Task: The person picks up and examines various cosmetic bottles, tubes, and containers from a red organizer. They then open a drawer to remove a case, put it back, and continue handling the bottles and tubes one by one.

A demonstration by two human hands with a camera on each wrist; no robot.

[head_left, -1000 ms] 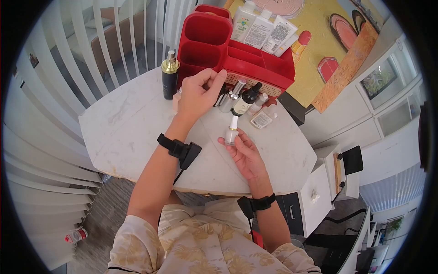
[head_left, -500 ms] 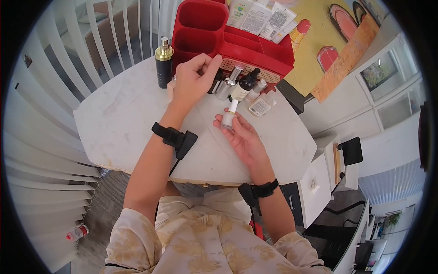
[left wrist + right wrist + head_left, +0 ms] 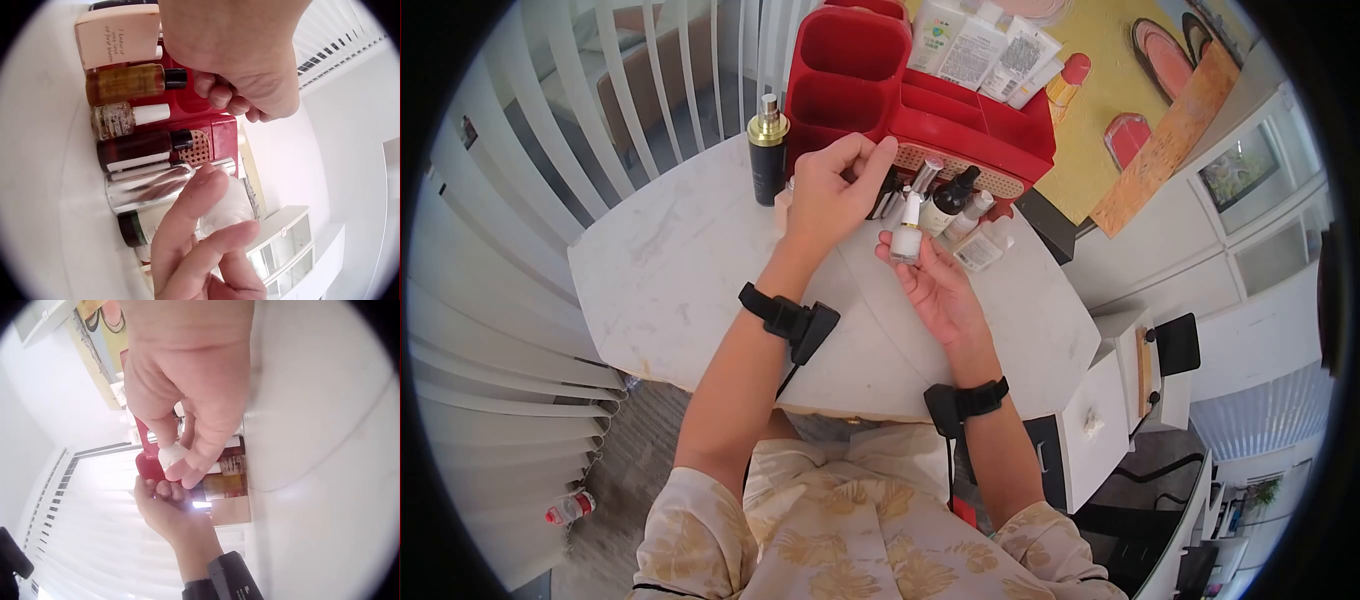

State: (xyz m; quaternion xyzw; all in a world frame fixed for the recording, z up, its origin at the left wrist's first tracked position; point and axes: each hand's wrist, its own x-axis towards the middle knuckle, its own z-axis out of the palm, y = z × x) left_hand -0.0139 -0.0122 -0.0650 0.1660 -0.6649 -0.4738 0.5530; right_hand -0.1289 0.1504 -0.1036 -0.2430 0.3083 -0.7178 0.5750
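In my right hand (image 3: 945,300), thumb and fingers grip a small clear nail polish bottle (image 3: 906,246) with a white cap, held upright above the table. The bottle's glass base (image 3: 226,203) faces the left wrist camera. Beside it, further left, my left hand (image 3: 832,198) is raised with its fingers curled toward the palm and the thumb along them; nothing shows in it. Behind the hands stand a silver bottle (image 3: 147,189), a dark dropper bottle (image 3: 948,203), an amber bottle (image 3: 125,85), a white-capped small bottle (image 3: 114,121) and a pale pink box (image 3: 117,39).
A red organizer (image 3: 970,130) with white tubes (image 3: 978,50) stands at the back of the marble-look table (image 3: 670,260). Left of it is a black bottle (image 3: 767,160) with a gold collar. White vertical blinds (image 3: 520,170) border the left side.
The right hand has moved the nail polish bottle away from my body, closer to the row of bottles; it tilted midway and is upright again. The left hand keeps about the same pose.
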